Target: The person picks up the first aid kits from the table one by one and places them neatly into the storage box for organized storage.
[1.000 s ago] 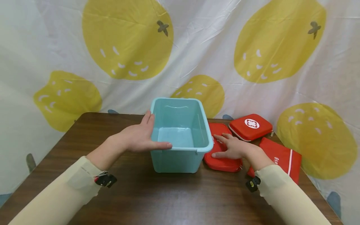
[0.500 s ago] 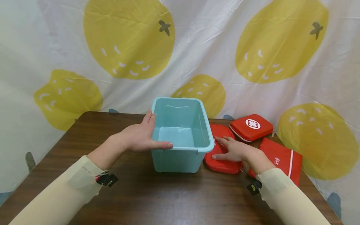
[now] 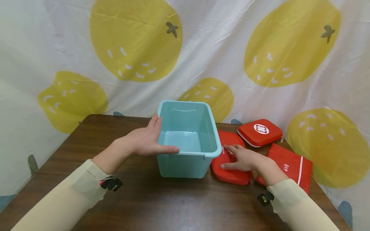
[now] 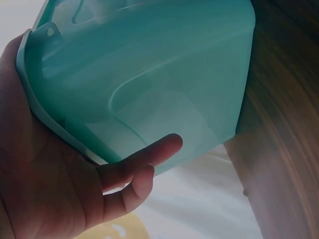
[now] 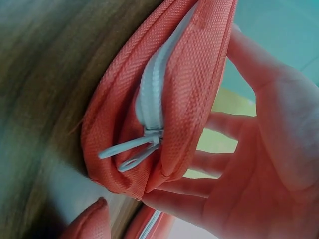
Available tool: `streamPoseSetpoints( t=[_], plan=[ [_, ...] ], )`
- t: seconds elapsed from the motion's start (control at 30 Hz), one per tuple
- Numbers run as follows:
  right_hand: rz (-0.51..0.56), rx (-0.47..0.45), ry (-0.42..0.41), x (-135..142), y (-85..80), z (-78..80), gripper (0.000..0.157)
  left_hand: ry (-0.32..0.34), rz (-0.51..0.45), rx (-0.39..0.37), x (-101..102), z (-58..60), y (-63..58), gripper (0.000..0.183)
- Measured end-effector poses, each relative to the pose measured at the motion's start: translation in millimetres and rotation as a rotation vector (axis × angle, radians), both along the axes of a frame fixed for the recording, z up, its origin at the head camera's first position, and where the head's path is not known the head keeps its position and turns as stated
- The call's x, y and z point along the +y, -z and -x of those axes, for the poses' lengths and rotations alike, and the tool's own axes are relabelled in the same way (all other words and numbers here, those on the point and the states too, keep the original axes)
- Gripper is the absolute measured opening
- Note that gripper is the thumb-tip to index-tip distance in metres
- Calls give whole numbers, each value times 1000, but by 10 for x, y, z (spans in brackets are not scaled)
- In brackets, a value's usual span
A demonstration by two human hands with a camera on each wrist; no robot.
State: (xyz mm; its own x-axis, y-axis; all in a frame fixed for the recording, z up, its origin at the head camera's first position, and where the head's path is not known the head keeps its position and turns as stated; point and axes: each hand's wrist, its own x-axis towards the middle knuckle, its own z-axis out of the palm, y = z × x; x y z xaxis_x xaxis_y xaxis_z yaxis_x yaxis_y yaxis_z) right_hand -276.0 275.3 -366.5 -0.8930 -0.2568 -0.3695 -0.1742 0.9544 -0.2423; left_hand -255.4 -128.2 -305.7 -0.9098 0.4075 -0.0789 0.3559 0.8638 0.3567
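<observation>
A light blue plastic bin [image 3: 185, 166] stands on the table, its inside bare. My left hand [image 3: 141, 139] rests at its front left corner, the thumb along the front rim and the fingers straight beside the left wall. In the left wrist view, the fingers [image 4: 164, 149] extend past the bin's outer side. Just right of the bin lies a red zippered pouch [image 3: 231, 176], its silver zipper pulls [image 5: 132, 149] hanging. My right hand [image 3: 242, 159] presses on its top with spread fingers and thumb, hiding part of its white print.
A red zip case [image 3: 257, 138] with a round white emblem lies at the back right. Nearer, a flat red pouch [image 3: 292, 166] with a white stripe lies by the right table edge. Behind the wooden table [image 3: 138, 199] hangs a lemon-print cloth [image 3: 202, 38].
The red zippered pouch has slid toward the front of the table under my right hand. My left hand stays at the bin's corner. The head view has shifted slightly.
</observation>
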Motion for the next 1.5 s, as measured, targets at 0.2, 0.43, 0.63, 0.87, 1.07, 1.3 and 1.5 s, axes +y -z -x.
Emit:
streamPoseSetpoints(
  t=[0.2,0.43,0.63,0.87,1.07,1.3,1.5],
  plan=[
    [-14,0,7,-30,-33,-68,110,-4,0,3,-12,-1,8,146],
    [-46,-1,22,-46,-35,-133,112,1,-2,8,0,-6,7,145],
    [-63,2,21,-61,-37,-182,110,2,-1,11,2,-2,14,144],
    [-84,-2,25,-67,-48,-240,110,0,-14,14,3,3,18,145],
    [-89,-1,14,-68,-37,-288,107,1,-18,5,0,-1,22,144],
    [-83,16,7,-70,-33,-332,103,-4,-20,-3,-5,-9,19,145],
    [-75,60,-30,-18,-104,-348,99,4,-23,3,-4,-10,18,144]
  ],
)
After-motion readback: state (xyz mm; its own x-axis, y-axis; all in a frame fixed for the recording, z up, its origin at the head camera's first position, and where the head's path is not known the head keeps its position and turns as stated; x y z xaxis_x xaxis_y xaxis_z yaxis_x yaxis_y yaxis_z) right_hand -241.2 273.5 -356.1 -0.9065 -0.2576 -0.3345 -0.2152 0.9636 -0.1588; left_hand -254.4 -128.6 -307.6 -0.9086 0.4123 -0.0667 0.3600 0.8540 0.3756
